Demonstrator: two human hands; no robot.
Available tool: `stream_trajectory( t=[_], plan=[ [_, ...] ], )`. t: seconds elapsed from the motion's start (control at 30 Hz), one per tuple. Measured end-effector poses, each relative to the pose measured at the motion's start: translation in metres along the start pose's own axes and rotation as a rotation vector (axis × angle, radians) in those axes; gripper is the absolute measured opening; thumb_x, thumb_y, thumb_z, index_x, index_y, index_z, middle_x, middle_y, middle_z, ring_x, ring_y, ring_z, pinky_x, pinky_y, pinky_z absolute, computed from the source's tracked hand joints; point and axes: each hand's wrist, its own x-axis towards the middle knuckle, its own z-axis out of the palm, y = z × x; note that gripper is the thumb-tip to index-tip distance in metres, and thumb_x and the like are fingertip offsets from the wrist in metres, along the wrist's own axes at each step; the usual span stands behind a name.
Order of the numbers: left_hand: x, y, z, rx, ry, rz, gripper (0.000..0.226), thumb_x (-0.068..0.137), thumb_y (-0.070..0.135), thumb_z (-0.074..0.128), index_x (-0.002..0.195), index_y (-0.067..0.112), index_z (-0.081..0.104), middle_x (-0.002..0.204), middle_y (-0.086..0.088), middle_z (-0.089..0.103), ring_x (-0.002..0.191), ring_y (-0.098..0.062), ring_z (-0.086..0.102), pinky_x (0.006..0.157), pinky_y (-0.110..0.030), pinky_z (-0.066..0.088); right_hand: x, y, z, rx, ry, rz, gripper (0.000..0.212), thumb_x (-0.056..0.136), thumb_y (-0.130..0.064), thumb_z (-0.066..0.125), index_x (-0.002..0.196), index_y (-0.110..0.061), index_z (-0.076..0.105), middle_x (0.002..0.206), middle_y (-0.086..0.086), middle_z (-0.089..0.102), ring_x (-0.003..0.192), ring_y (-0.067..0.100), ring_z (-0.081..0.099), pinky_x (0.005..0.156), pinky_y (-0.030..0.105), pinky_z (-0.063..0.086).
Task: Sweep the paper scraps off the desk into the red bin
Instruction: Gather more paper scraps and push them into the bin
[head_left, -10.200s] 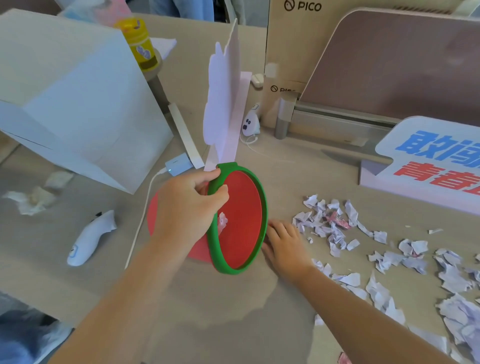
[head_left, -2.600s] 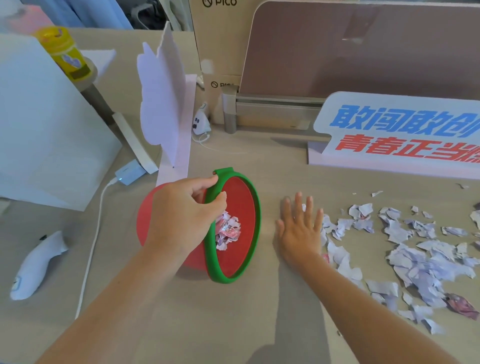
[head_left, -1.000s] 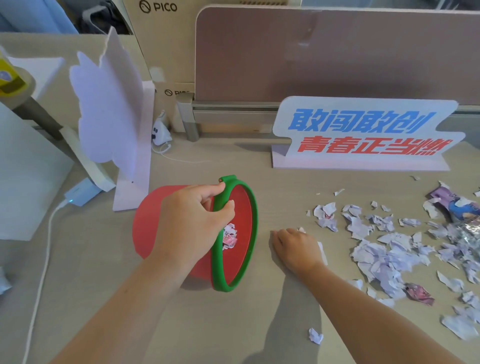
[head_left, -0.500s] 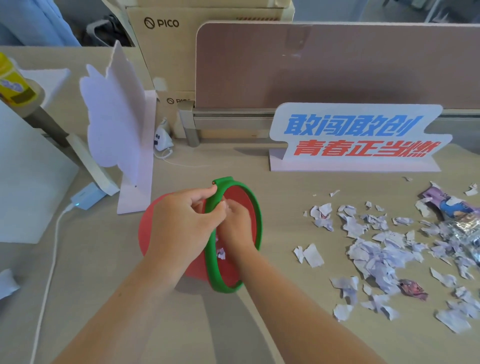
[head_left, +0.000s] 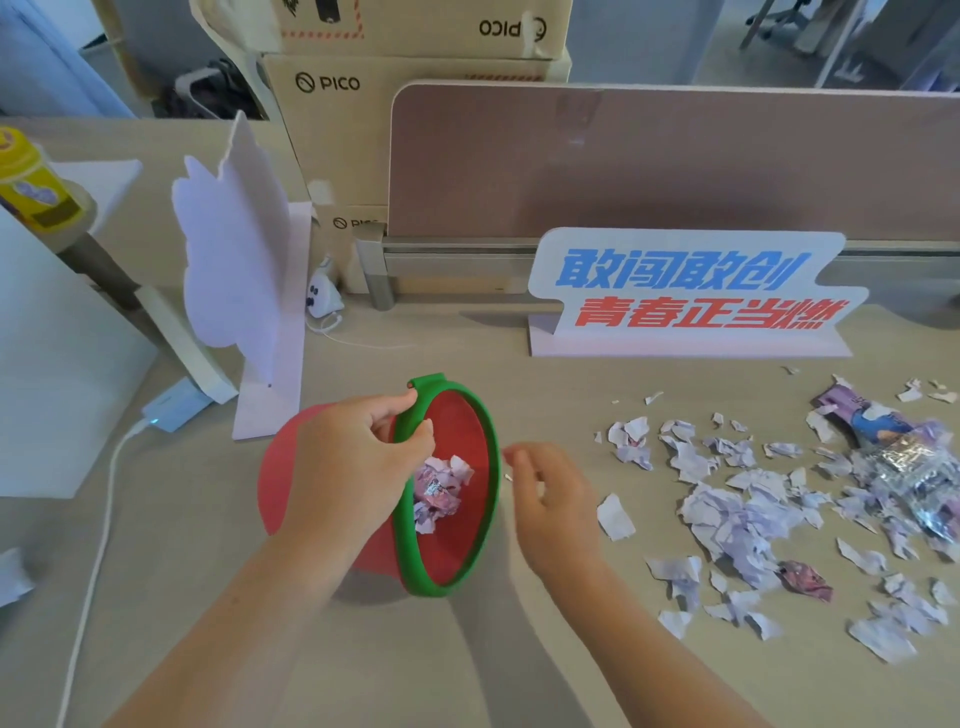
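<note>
Dozens of torn paper scraps (head_left: 737, 514) lay scattered over the right part of the desk (head_left: 467, 665), pale lilac-white bits mixed with a few pink printed ones and a crinkled foil wrapper (head_left: 904, 467) at the far right edge of the heap. We judged them to be nearly weightless, limp and apt to flutter or slide apart, so pinching each one would have been slow; a flat palm or the edge of the hand pressed on the desk and drawn leftward seemed the better way to gather them, starting behind the outermost pieces. One larger scrap (head_left: 614, 517) sat just beside our right hand (head_left: 550, 504), which hovered close to the bin's mouth with its fingers loosely curled and slightly apart, holding nothing that we could see. A small clump of scraps (head_left: 441, 493) was already inside the red bin (head_left: 457, 467), which was tipped on its side with its opening facing the heap. Our left hand (head_left: 353, 467) had its fingers and thumb clamped over the green rim (head_left: 410, 561) at the upper left, and that stiff rim looked the sound place to steady the light plastic bin. Behind it stood a white cloud-shaped card (head_left: 234, 249) and, farther right, a sign with blue and red characters (head_left: 691, 291).
</note>
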Motion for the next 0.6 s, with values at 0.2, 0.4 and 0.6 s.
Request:
stream_trajectory(
  t=[0.2,0.4,0.6],
  plan=[
    [-0.001,-0.006,0.009,0.04,-0.015,0.035,0.033,0.075,0.02,0.074,0.107,0.019,0.07,0.053,0.005,0.049,0.053,-0.002,0.045,0.055,-0.007,0.038,0.018,0.073,0.01,-0.783,-0.467,-0.032,0.05,0.097,-0.036,0.023,0.143,-0.015,0.025,0.153,0.003,0.023,0.142,0.029,0.014,0.114,0.042,0.013],
    [0.0,-0.006,0.019,0.075,-0.048,0.075,0.033,0.074,0.021,0.074,0.106,0.018,0.07,0.052,0.005,0.047,0.055,-0.003,0.046,0.057,-0.008,0.038,0.01,0.103,0.003,-0.953,-0.549,-0.121,0.08,0.078,-0.056,-0.011,0.148,-0.019,0.001,0.159,-0.005,-0.002,0.14,0.017,-0.022,0.106,0.039,-0.026],
    [0.007,0.001,0.033,0.089,-0.061,0.132,0.032,0.073,0.021,0.074,0.105,0.018,0.071,0.052,0.008,0.044,0.051,-0.005,0.044,0.057,-0.009,0.036,-0.024,0.13,-0.055,-0.893,-0.392,0.098,0.086,0.07,-0.068,-0.027,0.143,-0.022,-0.019,0.156,-0.002,-0.016,0.136,0.015,-0.033,0.103,0.031,-0.033]
  ],
)
